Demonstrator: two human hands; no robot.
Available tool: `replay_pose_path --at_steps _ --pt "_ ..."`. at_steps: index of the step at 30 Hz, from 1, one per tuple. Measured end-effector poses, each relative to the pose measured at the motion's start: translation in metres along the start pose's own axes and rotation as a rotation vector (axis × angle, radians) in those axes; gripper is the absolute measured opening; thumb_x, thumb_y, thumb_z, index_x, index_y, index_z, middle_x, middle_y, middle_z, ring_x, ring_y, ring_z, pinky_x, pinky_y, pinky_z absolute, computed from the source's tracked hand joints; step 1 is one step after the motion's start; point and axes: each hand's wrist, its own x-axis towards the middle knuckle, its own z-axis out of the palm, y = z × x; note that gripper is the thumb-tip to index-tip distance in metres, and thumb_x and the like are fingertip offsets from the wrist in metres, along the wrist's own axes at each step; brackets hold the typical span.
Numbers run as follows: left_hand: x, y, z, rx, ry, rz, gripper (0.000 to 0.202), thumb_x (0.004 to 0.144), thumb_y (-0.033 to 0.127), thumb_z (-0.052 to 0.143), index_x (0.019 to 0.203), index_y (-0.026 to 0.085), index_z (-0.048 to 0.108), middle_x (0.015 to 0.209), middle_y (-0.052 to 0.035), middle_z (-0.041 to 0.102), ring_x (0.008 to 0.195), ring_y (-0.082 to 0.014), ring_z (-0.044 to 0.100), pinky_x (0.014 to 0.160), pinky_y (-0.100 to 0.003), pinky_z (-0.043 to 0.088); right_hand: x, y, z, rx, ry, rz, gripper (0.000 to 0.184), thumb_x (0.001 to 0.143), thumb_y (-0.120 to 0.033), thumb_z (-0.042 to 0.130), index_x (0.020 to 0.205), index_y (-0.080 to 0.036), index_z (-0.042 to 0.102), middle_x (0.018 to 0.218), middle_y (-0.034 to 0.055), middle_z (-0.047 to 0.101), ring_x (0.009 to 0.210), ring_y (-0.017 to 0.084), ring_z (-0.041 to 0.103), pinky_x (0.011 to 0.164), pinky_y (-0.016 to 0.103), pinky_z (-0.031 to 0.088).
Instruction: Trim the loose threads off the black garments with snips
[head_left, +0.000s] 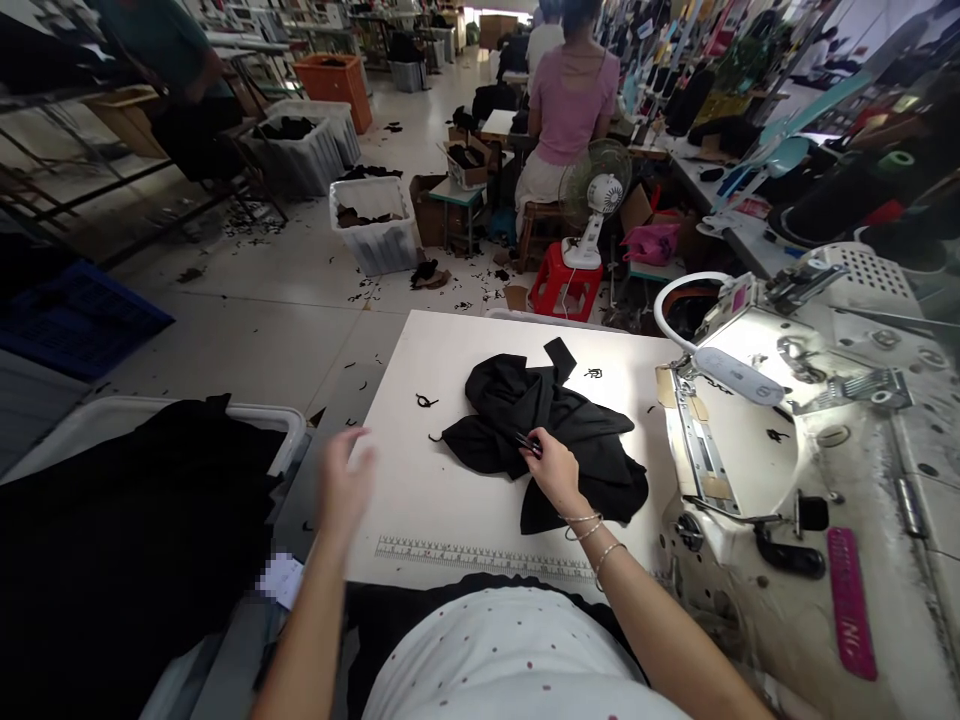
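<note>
A crumpled black garment (551, 410) lies on the white sewing table. Over its middle, my right hand (553, 468) is closed around small dark thread snips (529, 444), whose tips point left across the cloth. My left hand (346, 485) is raised at the table's left edge, blurred by motion, thumb and fingers apart with nothing visible between them. Nearest to it on the left is a white bin (295, 430) heaped with black fabric (135, 540).
An industrial sewing machine (847, 400) with a lamp (739, 376) stands at the right. A printed ruler (480, 560) runs along the table's front edge. Black thread scraps (425, 401) lie on the tabletop. Beyond are a fan (602, 200) on a red stool (566, 285) and a seated person (571, 100).
</note>
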Motion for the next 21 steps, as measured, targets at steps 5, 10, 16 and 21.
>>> replay_pose_path --at_steps 5,10,16,21 --pt "0.007 0.019 0.052 -0.023 -0.12 0.244 0.029 0.072 0.012 0.059 0.099 0.021 0.06 0.113 -0.006 0.06 0.116 -0.0247 0.046 0.102 -0.046 0.028 0.005 -0.01 -0.024 0.14 0.07 -0.056 0.015 0.075 -0.033 0.052 0.072 -0.018 0.053 0.057 -0.0024 0.044 0.053 0.011 0.041 0.051 0.022 0.032" --pt "0.025 0.02 0.066 -0.08 -0.347 0.242 0.013 0.072 0.027 0.056 0.064 0.019 0.062 0.062 -0.002 0.063 0.074 -0.0219 0.061 0.081 -0.037 0.044 -0.007 -0.017 -0.063 0.244 0.161 -0.074 0.028 0.08 -0.042 0.045 0.069 -0.017 0.048 0.058 -0.0028 0.037 0.053 0.01 0.034 0.048 0.021 0.03" --pt "0.046 0.017 0.066 -0.211 -0.231 0.099 0.054 0.085 0.054 0.016 0.108 0.014 0.044 0.094 -0.0133 0.064 0.078 -0.0203 0.062 0.062 -0.029 0.048 -0.04 -0.007 -0.059 0.027 -0.384 -0.192 0.033 0.074 -0.034 0.056 0.049 -0.015 0.047 0.047 -0.0032 0.037 0.048 0.009 0.035 0.046 0.021 0.023" --pt "0.041 0.03 0.067 -0.18 -0.215 0.184 0.034 0.073 0.045 0.053 0.093 0.018 0.05 0.098 -0.0083 0.062 0.093 -0.022 0.059 0.08 -0.03 0.046 -0.053 -0.003 -0.044 -0.101 -0.469 -0.181 0.021 0.076 -0.031 0.054 0.061 -0.018 0.063 0.056 0.0015 0.059 0.054 0.014 0.052 0.05 0.022 0.03"
